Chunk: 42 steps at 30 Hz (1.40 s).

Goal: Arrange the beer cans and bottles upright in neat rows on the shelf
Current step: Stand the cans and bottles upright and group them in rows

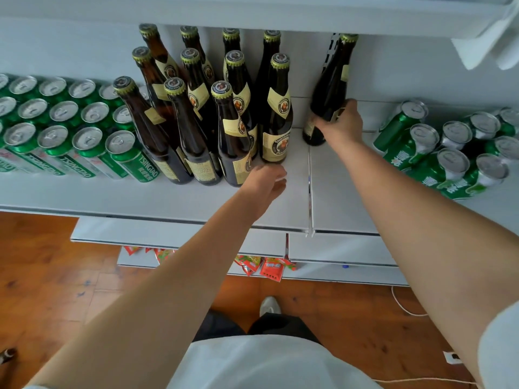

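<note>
Fingers (352, 108) of my right hand (341, 123) wrap the lone bottle (330, 88); left hand (266, 181) loose. Next I slide it beside the bottle rows (224, 108).

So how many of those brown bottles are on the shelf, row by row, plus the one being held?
Back row: 4
Middle row: 4
Front row: 3
Bottle apart, held by the right hand: 1
Total: 12
</note>
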Each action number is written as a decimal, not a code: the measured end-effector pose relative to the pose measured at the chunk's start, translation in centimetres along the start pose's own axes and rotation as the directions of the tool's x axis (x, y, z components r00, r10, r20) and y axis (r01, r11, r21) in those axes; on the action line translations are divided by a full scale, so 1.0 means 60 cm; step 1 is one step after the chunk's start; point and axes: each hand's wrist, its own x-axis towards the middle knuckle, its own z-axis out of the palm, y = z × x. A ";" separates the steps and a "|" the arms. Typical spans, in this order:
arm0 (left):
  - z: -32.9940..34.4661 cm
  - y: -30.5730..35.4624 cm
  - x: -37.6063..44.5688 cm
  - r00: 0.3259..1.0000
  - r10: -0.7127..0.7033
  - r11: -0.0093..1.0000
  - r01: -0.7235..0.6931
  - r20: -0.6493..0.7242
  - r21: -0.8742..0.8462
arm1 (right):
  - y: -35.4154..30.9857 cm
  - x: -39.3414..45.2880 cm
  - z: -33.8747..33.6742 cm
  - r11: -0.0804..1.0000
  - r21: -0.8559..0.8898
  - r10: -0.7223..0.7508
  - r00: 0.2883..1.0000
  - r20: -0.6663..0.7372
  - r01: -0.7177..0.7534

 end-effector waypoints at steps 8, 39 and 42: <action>-0.102 -0.048 -0.054 0.904 0.341 0.823 -0.154 -0.259 0.546 | 0.035 -0.129 -0.054 0.975 -0.145 -0.178 0.983 -0.042 0.170; -0.223 0.028 -0.103 0.701 0.691 0.561 -0.366 -0.176 0.743 | -0.071 -0.246 0.075 0.993 0.016 -0.122 0.982 0.145 0.121; -0.219 0.021 -0.105 0.709 0.680 0.552 -0.327 -0.187 0.767 | -0.071 -0.244 0.071 0.993 0.017 -0.122 0.976 0.180 0.120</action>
